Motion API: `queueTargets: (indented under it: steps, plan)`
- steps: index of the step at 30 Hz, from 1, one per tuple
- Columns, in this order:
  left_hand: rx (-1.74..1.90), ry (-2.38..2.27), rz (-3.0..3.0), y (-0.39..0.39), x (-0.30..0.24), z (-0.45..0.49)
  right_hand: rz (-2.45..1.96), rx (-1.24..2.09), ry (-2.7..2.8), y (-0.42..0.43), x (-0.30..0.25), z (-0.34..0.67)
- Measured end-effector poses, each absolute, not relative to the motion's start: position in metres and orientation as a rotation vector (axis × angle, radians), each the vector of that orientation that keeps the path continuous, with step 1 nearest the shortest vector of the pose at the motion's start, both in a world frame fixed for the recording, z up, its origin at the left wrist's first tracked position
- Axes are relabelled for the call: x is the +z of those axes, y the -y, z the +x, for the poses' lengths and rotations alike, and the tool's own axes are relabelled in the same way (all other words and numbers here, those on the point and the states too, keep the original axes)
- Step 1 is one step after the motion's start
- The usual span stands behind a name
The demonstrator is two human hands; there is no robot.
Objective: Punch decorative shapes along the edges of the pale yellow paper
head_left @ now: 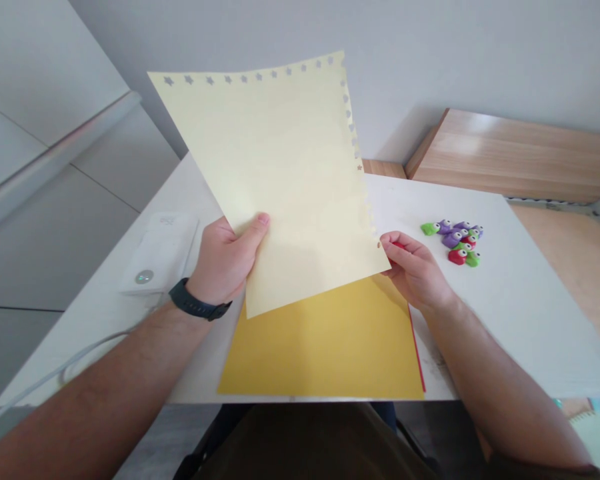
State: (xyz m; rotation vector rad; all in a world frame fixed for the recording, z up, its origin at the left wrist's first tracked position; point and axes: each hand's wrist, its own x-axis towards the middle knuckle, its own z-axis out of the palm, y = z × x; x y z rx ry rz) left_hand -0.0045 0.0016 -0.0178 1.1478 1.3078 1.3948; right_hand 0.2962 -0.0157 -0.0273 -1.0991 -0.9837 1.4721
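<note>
A pale yellow sheet of paper (290,173) is raised above the table, tilted. Star-shaped holes line its top edge, and more small cut-outs run down its right edge. My left hand (230,257), with a dark band on the wrist, grips the sheet's lower left side, thumb on the front. At the lower right corner my right hand (413,267) is closed around a small red paper punch (397,247), mostly hidden by the fingers, against the sheet's edge. Under the sheet, a darker yellow sheet (325,347) lies on the table, with a red edge showing beneath it.
Several small green, purple and red pieces with googly eyes (460,240) are grouped on the white table (520,320) at right. At left lie a white flat box (163,250) and a white cable (87,350). A wooden panel (520,153) stands behind, near the wall.
</note>
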Motion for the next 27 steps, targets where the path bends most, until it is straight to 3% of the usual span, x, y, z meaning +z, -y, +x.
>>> queueTargets:
  steps: [27]
  plan:
    - [1.449,-1.335,1.19,-0.004,-0.023,-0.008,-1.215,1.274,1.11,0.009,-0.038,0.299]
